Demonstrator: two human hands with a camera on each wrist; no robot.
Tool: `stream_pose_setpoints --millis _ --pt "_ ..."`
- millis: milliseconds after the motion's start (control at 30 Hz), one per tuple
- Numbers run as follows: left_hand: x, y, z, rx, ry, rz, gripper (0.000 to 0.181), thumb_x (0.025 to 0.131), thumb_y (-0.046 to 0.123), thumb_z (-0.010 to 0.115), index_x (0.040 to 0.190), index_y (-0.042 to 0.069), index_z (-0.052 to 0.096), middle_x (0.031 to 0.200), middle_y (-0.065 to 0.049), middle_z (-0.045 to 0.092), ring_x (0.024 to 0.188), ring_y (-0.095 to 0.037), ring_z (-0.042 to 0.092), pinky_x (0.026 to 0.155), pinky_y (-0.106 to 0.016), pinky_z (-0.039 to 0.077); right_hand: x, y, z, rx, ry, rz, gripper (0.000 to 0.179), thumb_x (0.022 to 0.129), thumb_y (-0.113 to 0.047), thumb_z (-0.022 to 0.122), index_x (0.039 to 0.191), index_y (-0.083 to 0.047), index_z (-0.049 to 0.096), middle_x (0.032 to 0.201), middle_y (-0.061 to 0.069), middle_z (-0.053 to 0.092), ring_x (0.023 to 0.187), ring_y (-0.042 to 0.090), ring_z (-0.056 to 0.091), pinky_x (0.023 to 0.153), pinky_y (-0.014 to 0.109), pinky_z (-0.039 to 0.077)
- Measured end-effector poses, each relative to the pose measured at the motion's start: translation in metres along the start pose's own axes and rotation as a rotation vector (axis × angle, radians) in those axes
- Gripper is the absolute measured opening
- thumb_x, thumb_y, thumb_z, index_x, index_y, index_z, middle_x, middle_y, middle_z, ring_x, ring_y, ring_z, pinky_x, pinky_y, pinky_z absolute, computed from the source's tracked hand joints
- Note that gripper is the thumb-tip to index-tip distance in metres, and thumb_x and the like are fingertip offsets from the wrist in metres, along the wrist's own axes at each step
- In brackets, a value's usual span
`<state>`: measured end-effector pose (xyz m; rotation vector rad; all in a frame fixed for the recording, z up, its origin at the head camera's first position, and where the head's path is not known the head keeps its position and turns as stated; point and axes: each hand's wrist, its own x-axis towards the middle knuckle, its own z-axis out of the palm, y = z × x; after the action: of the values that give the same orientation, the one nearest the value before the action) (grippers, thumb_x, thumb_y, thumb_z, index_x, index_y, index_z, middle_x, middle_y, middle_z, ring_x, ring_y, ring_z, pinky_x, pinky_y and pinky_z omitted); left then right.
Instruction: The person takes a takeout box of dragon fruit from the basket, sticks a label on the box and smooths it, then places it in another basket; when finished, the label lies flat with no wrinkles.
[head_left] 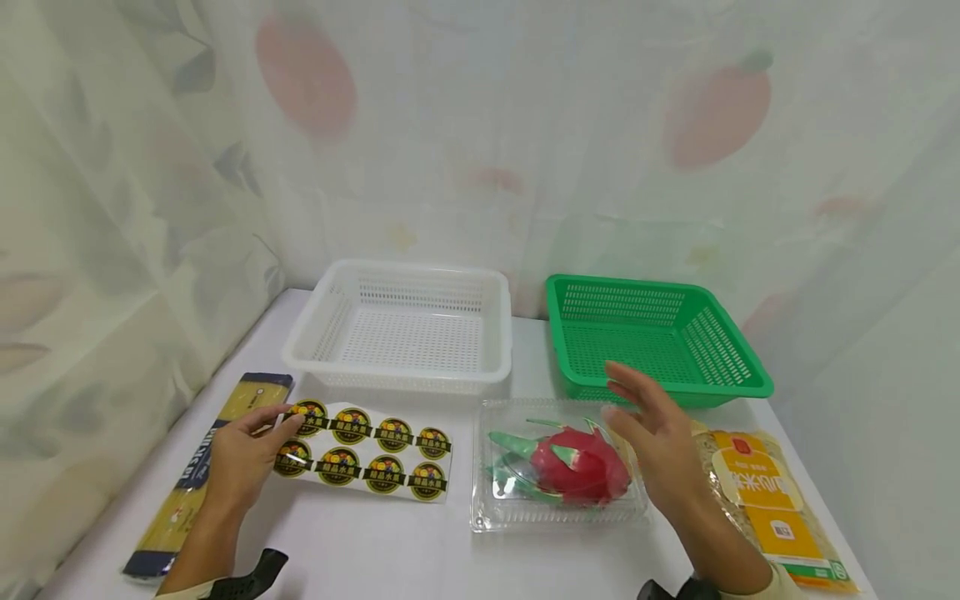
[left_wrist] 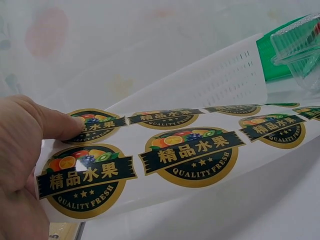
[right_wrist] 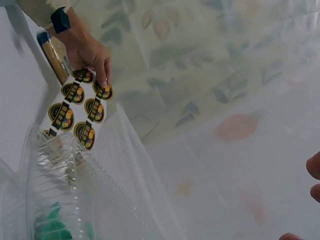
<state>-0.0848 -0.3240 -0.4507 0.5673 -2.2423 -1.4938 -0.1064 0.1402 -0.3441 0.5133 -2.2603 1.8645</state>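
Note:
A white sheet of round fruit stickers (head_left: 363, 452) is pinched at its left end between the thumb and fingers of my left hand (head_left: 242, 454). In the left wrist view the thumb lies over one black-and-gold sticker (left_wrist: 192, 155), and the sheet slants up from the table. To its right, a clear plastic box (head_left: 483, 521) holds a red dragon fruit (head_left: 573, 471) with green tips. My right hand (head_left: 654, 442) hovers at the box's right side, fingers parted and holding nothing. Only a few of its fingertips show at the edge of the right wrist view.
Behind stand a white basket (head_left: 405, 379) and a green basket (head_left: 660, 390). At the left lies a long yellow-and-blue packet (head_left: 176, 508), partly under my left arm. An orange-labelled noodle bag (head_left: 780, 508) lies at the right. Patterned curtains (head_left: 465, 125) hang around the table.

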Motion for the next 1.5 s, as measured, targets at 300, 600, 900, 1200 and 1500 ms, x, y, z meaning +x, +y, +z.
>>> stream_pose_setpoints --millis 300,600,900,1200,1500 --pt "-0.002 0.006 0.000 -0.009 0.000 -0.019 0.045 0.083 0.029 0.078 0.113 -0.004 0.068 0.093 -0.006 0.060 0.066 -0.006 0.060 0.052 -0.023 0.051 0.025 -0.013 0.026 0.050 -0.107 -0.061 0.046 0.093 -0.005 0.061 0.138 -0.004 0.048 0.132 0.011 0.052 0.122 0.033 0.045 0.092 0.028 0.045" --pt "-0.001 -0.001 0.004 -0.045 0.031 -0.004 0.039 0.083 0.029 0.079 0.106 -0.001 0.070 0.083 -0.003 0.063 0.063 -0.010 0.063 0.051 -0.026 0.053 0.045 -0.022 0.056 0.096 -0.216 -0.120 0.046 0.091 -0.006 0.063 0.136 -0.010 0.052 0.130 0.013 0.054 0.117 0.027 0.049 0.093 0.038 0.046" --pt "-0.005 0.005 0.000 -0.038 0.036 -0.022 0.039 0.081 0.029 0.080 0.105 -0.001 0.071 0.082 0.000 0.062 0.063 -0.009 0.061 0.051 -0.025 0.052 0.058 -0.031 0.093 0.090 -0.289 -0.087 0.044 0.089 -0.005 0.065 0.131 -0.014 0.058 0.120 0.004 0.061 0.109 0.021 0.055 0.090 0.042 0.047" --pt "-0.004 0.004 0.000 -0.056 0.032 -0.007 0.040 0.082 0.028 0.079 0.106 -0.003 0.070 0.079 0.001 0.066 0.063 -0.011 0.064 0.051 -0.028 0.053 0.071 -0.030 0.122 0.129 -0.397 -0.039 0.040 0.089 -0.005 0.063 0.129 -0.011 0.060 0.115 0.006 0.063 0.103 0.023 0.059 0.088 0.038 0.049" --pt "-0.006 0.006 -0.001 -0.059 0.030 0.011 0.039 0.082 0.027 0.079 0.106 -0.003 0.070 0.082 0.003 0.067 0.065 -0.010 0.064 0.053 -0.027 0.054 0.079 -0.025 0.153 0.151 -0.449 -0.031 0.031 0.090 -0.008 0.065 0.121 -0.009 0.064 0.111 0.008 0.065 0.098 0.021 0.061 0.081 0.034 0.051"
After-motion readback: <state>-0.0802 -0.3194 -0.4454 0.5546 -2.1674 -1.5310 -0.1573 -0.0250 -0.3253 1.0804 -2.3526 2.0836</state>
